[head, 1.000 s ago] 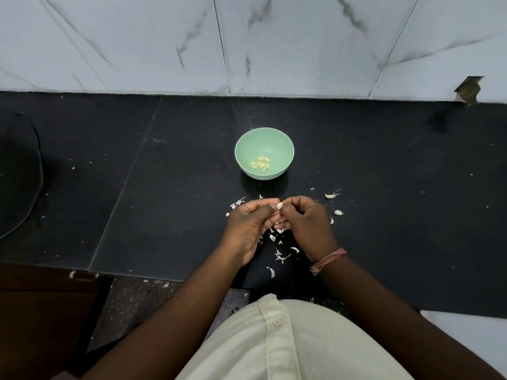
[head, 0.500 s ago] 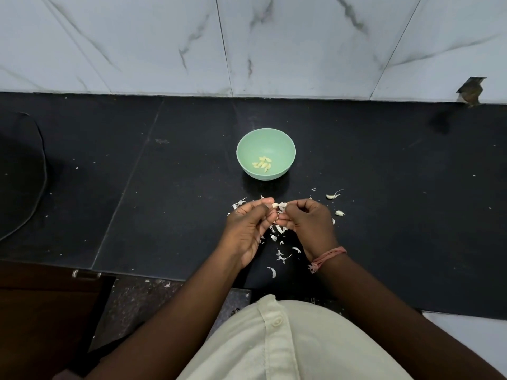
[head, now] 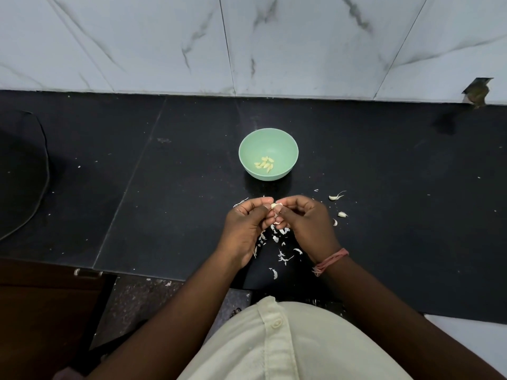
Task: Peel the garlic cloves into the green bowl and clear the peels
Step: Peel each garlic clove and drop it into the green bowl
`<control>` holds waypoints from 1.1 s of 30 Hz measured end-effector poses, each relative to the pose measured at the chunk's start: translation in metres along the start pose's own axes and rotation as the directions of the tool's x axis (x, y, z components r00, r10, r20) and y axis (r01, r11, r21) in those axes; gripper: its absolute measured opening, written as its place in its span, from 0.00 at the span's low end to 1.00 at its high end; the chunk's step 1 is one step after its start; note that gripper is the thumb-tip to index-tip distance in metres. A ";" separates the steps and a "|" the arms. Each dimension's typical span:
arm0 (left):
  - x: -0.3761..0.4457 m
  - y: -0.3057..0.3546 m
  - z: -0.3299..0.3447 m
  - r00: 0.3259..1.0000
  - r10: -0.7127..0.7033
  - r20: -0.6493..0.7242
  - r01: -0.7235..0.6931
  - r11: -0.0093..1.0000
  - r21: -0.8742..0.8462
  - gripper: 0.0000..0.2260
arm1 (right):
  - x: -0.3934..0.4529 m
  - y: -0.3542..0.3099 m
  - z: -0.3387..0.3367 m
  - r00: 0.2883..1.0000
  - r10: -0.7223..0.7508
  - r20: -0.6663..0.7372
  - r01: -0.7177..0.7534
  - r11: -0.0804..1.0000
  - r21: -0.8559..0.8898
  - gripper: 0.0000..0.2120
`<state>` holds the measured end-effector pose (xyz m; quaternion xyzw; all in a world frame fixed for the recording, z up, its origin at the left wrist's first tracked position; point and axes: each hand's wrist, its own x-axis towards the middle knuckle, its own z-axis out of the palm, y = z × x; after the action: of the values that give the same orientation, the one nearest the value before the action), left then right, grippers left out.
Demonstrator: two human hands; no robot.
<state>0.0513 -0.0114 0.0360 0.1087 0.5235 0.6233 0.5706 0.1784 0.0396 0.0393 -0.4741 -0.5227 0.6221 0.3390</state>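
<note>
Midway along the black counter (head: 384, 215), just in front of the green bowl (head: 248, 149) holding several peeled cloves (head: 264, 164), left hand (head: 244, 229) and right hand (head: 304, 226) jointly pinch a half-peeled garlic clove (head: 274, 206); a few unpeeled cloves (head: 335, 197) and the scattered peels (head: 282, 253) remain, apparently, to be dealt with.

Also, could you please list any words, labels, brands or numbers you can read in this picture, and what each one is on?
None: no readable text anywhere. The green bowl, the black counter, the marble wall tiles and the cream shirt all show no writing, labels or numbers.
</note>
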 end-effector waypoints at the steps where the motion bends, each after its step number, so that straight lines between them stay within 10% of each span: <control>1: 0.000 -0.001 0.000 1.000 0.012 0.001 -0.012 1.000 0.014 0.07 | 0.001 0.000 0.000 1.000 -0.002 -0.008 0.002 1.000 -0.005 0.03; 18: -0.002 0.001 0.006 0.998 0.046 0.049 -0.056 0.969 0.240 0.08 | 0.005 -0.011 -0.004 0.979 0.141 0.147 -0.170 0.963 0.210 0.06; 26: -0.001 0.017 0.002 0.956 -0.281 0.086 0.273 0.958 0.092 0.08 | 0.004 -0.012 -0.009 0.961 0.168 0.221 -0.205 0.966 0.158 0.08; 33: -0.005 0.019 0.006 0.954 -0.299 0.032 0.292 0.946 0.139 0.08 | 0.002 -0.005 -0.010 0.967 0.156 0.203 -0.187 0.972 0.143 0.07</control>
<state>0.0459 -0.0083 0.0553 0.0830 0.5588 0.4916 0.6627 0.1871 0.0455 0.0436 -0.4269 -0.4576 0.7319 0.2695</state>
